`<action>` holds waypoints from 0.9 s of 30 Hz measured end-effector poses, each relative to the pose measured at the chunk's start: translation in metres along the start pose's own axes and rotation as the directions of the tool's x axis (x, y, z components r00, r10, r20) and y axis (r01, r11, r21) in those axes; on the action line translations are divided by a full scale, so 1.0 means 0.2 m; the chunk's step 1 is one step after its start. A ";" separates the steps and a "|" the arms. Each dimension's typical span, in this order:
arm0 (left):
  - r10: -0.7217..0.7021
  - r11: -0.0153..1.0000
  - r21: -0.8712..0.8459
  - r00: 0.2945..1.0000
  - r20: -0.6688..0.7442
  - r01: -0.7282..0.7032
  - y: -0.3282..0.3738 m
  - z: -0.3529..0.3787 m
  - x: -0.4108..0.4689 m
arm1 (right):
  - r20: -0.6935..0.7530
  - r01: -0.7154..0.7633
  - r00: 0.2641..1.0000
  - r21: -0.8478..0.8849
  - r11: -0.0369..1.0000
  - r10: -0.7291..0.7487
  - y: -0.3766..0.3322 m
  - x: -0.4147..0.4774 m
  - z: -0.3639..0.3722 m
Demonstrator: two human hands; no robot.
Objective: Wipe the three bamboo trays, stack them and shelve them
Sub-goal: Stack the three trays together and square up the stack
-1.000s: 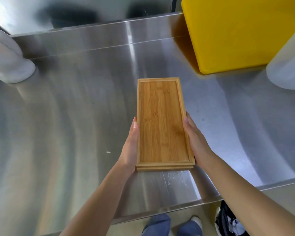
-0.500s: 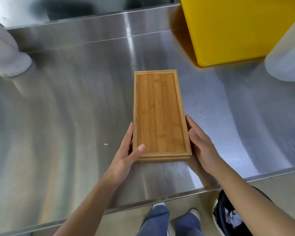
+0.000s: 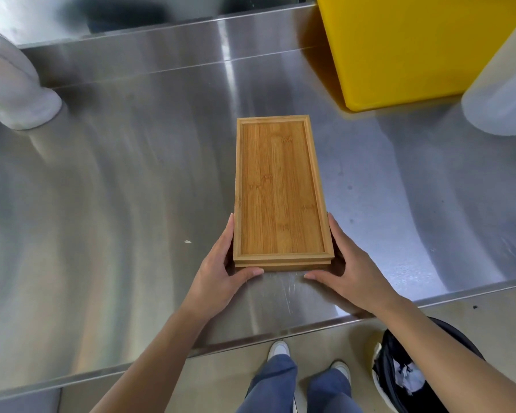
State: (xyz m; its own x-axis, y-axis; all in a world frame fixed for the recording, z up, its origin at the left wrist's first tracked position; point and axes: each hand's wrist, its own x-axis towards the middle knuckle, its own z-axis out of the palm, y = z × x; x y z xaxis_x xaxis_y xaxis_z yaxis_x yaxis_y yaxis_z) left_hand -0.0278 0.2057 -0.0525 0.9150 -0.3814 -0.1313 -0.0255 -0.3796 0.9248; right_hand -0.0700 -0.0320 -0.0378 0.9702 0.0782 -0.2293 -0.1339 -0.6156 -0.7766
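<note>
A stack of rectangular bamboo trays (image 3: 279, 189) lies lengthwise on the steel table (image 3: 116, 204), its near short end toward me. Layered edges show at that end, and the top tray is empty. My left hand (image 3: 221, 272) holds the near left corner, fingers along the side and thumb under the front edge. My right hand (image 3: 346, 269) holds the near right corner the same way. I cannot tell whether the stack rests on the table or is slightly raised.
A big yellow bin (image 3: 414, 46) stands at the back right, with a pale translucent container (image 3: 504, 93) beside it. A white object (image 3: 15, 84) sits at the far left. The table's front edge (image 3: 280, 332) is just below my hands; a black rubbish bin (image 3: 405, 374) stands on the floor.
Both hands slid back from the long sides of the stack to its near corners, thumbs now wrapping the front edge. The stack stays in about the same place.
</note>
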 end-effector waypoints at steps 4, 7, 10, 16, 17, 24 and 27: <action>-0.018 0.999 -0.027 1.000 0.002 0.018 -0.03 0.01 0.00 | -0.046 0.011 0.999 0.003 1.000 -0.011 0.01 -0.01 0.01; -0.030 0.999 -0.029 1.000 -0.002 0.030 -0.05 0.00 0.00 | -0.051 0.021 0.998 -0.027 0.999 -0.022 0.01 -0.01 0.02; -0.036 0.999 -0.038 0.999 -0.023 0.035 -0.05 0.01 0.00 | -0.056 0.026 0.998 -0.049 0.998 -0.028 0.02 -0.01 0.02; -0.045 0.998 -0.051 0.998 -0.046 0.043 -0.07 0.02 0.00 | -0.075 0.036 0.996 -0.078 0.996 -0.042 0.01 -0.02 0.03; -0.047 0.998 -0.051 0.997 -0.053 0.044 -0.07 0.02 0.00 | -0.077 0.037 0.996 -0.084 0.996 -0.044 0.01 -0.02 0.03; -0.020 0.999 -0.043 0.996 -0.092 0.016 -0.08 0.03 0.00 | -0.093 0.041 0.994 -0.116 0.992 -0.052 0.00 -0.03 0.04; -0.015 0.995 -0.104 0.998 -0.058 0.009 -0.05 0.04 -0.01 | -0.062 0.027 0.998 -0.056 0.998 -0.030 0.00 -0.03 0.04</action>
State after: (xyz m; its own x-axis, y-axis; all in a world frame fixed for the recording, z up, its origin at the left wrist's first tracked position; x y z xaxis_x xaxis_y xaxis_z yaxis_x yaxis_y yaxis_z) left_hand -0.0331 0.2038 -0.0635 0.9371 -0.3260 -0.1245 0.0249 -0.2935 0.9556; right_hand -0.0774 -0.0263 -0.0415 0.9844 0.0484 -0.1691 -0.0964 -0.6559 -0.7487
